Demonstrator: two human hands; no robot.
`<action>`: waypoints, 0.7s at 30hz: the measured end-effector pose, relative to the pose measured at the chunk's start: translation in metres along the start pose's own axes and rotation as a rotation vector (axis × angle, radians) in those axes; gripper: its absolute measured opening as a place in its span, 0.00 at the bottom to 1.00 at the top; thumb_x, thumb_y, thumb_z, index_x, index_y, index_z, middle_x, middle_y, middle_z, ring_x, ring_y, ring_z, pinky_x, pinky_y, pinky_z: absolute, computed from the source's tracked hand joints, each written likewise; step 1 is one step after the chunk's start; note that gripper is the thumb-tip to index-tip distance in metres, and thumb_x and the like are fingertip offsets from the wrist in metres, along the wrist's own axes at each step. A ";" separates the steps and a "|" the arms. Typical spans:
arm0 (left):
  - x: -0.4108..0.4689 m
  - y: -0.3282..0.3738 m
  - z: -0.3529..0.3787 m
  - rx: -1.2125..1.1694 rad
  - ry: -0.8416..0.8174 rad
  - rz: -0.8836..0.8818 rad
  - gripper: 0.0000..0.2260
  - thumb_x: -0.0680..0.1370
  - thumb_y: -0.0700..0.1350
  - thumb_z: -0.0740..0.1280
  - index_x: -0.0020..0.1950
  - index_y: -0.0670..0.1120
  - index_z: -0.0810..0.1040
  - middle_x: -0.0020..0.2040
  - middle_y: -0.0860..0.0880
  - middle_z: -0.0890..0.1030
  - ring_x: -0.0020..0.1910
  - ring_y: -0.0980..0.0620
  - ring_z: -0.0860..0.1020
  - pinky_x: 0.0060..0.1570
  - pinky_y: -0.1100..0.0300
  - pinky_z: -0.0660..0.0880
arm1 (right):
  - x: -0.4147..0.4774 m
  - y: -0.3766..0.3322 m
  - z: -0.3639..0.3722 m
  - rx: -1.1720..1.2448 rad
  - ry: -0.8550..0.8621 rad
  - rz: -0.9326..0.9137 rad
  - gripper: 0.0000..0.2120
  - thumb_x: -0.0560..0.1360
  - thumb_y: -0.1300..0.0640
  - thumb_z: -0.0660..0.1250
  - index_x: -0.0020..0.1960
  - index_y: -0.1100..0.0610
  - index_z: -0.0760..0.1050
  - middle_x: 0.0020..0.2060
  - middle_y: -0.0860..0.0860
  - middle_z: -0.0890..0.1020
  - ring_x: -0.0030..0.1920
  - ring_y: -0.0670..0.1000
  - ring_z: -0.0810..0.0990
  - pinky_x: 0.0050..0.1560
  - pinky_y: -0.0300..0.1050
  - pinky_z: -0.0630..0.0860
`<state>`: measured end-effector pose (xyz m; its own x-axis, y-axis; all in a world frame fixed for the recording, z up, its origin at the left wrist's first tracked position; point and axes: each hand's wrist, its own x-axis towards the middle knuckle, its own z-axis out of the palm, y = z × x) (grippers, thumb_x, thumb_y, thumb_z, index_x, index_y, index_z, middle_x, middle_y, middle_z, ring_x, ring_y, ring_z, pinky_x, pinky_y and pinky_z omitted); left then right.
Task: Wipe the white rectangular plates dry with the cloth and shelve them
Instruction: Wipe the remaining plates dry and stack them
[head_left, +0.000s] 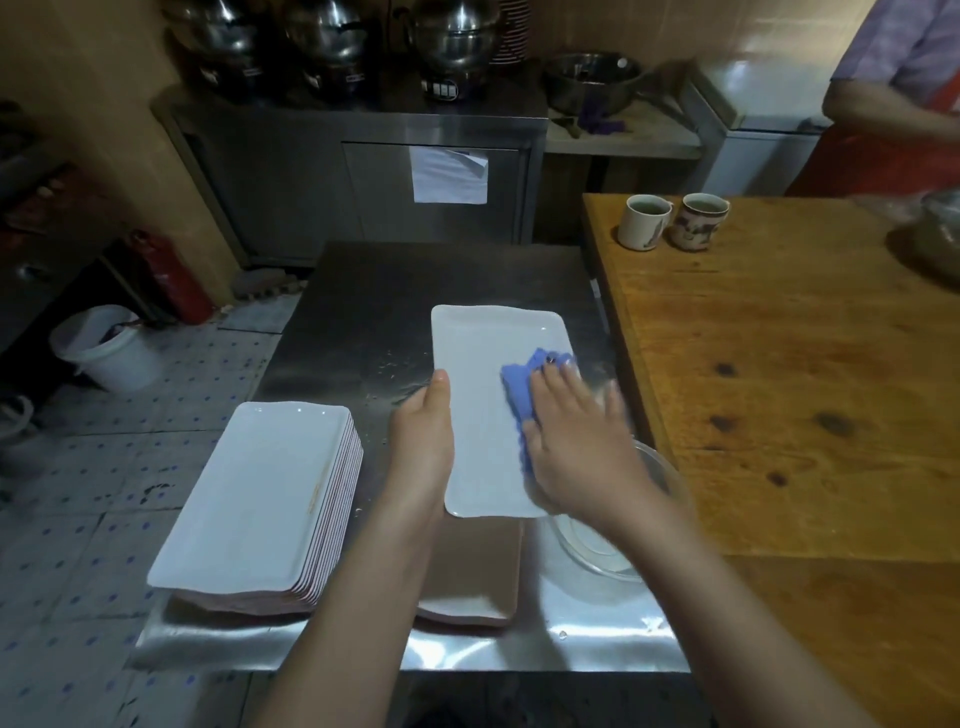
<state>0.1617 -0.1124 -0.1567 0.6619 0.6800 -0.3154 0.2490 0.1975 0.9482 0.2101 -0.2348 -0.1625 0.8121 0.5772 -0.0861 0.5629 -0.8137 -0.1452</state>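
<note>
A white rectangular plate (485, 374) is held above the steel table (363, 291). My left hand (423, 436) grips its left edge, thumb on top. My right hand (576, 436) presses a blue cloth (519, 387) flat onto the plate's right half, and its fingers look blurred. A stack of several white rectangular plates (260, 499) sits at the table's front left. Under the held plate lies another plate (478, 571), brownish in shadow.
A clear glass bowl (623, 540) sits at the table's right front, partly under my right arm. A wooden table (805, 389) with two mugs (670, 221) adjoins on the right. A person in a red apron (893, 104) stands at the back right. A white bucket (106, 348) stands on the floor at left.
</note>
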 end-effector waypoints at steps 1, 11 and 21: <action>0.002 0.000 0.000 -0.022 0.016 -0.012 0.15 0.82 0.50 0.57 0.43 0.44 0.78 0.42 0.45 0.82 0.40 0.45 0.80 0.43 0.56 0.75 | -0.008 -0.007 0.003 0.024 -0.014 -0.033 0.29 0.77 0.50 0.34 0.77 0.56 0.44 0.78 0.50 0.46 0.77 0.49 0.42 0.73 0.56 0.41; -0.012 -0.001 0.013 -0.004 -0.105 -0.046 0.16 0.82 0.50 0.56 0.47 0.43 0.79 0.42 0.48 0.81 0.43 0.48 0.79 0.45 0.57 0.75 | 0.030 0.000 -0.021 -0.023 0.023 -0.060 0.25 0.83 0.51 0.44 0.78 0.54 0.46 0.78 0.48 0.47 0.77 0.49 0.44 0.72 0.60 0.37; -0.004 -0.002 0.001 0.027 -0.047 -0.040 0.16 0.81 0.52 0.56 0.42 0.47 0.79 0.47 0.44 0.83 0.49 0.43 0.81 0.55 0.47 0.77 | -0.036 -0.026 0.009 0.192 -0.065 -0.100 0.26 0.81 0.50 0.39 0.78 0.54 0.43 0.78 0.49 0.45 0.77 0.49 0.43 0.74 0.53 0.41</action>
<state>0.1590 -0.1162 -0.1569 0.6832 0.6380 -0.3553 0.2948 0.2042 0.9335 0.1651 -0.2334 -0.1641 0.7389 0.6623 -0.1241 0.5952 -0.7279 -0.3405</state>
